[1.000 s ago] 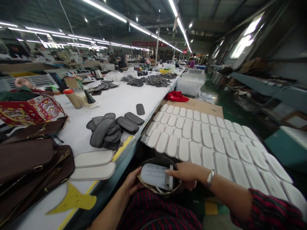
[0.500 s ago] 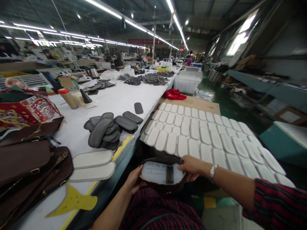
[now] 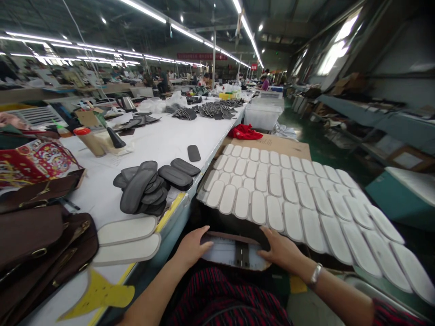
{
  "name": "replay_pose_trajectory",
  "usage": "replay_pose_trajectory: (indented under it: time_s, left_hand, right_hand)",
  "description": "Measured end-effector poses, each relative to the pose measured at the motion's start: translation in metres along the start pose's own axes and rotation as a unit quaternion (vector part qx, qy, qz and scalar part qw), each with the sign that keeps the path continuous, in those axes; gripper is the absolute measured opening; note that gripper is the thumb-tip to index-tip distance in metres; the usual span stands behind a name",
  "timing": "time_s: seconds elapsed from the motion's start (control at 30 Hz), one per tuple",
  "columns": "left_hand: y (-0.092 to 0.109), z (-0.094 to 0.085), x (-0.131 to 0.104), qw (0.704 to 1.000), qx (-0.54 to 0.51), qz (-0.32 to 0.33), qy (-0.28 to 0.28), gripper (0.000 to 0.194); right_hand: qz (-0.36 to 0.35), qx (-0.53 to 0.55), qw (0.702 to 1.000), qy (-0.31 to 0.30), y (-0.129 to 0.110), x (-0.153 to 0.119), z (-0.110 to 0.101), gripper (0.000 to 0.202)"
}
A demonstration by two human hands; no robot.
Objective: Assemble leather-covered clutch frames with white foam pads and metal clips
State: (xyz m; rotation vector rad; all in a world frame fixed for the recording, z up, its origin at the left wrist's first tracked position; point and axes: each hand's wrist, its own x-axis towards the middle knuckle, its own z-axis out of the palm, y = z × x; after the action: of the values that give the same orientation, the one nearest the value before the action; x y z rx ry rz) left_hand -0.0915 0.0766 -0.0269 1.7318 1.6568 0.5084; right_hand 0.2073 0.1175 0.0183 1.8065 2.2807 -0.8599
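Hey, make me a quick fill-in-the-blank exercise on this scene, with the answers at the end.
The left hand is at one end of the open-topped brown piece, and the ____ hand is at the other.
Beside the brown bag lie ____ long pale ovals.
The fork-tailed flat piece at the edge of the table is ____.
The cloth by the cardboard is ____.
Missing words: right; two; yellow; red.

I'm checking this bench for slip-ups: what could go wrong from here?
The yellow cutout pokes past the edge of the white table, near the left forearm, which might brush it off. The right hand is close to the white pads, so a sideways move could disturb them. The dark strip crosses the pale panel; if loose, which I can't tell, it might shift.
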Motion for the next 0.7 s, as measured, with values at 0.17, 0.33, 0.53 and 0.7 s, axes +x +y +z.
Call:
replay_pose_trajectory:
  time_s: [0.17,0.33,0.53,0.7]
  left_hand:
    - [0.01,-0.011,0.042,0.993,0.045,0.048,-0.1,0.022]
    - [-0.004,-0.009,0.061,0.979,-0.009,0.046,-0.199,0.031]
    - [0.003,-0.018,0.05,0.966,-0.045,0.031,-0.253,0.038]
    - [0.005,-0.026,0.023,0.987,0.054,-0.019,-0.149,0.037]
  right_hand:
    - [-0.141,-0.149,0.979,0.015,-0.019,0.018,0.006,0.027]
    - [-0.128,-0.089,0.987,-0.045,-0.016,0.039,0.006,0.033]
    - [-0.104,0.02,0.98,-0.171,-0.003,0.043,-0.002,0.04]
    - [-0.067,0.005,0.993,-0.102,0.002,0.014,0.001,0.043]
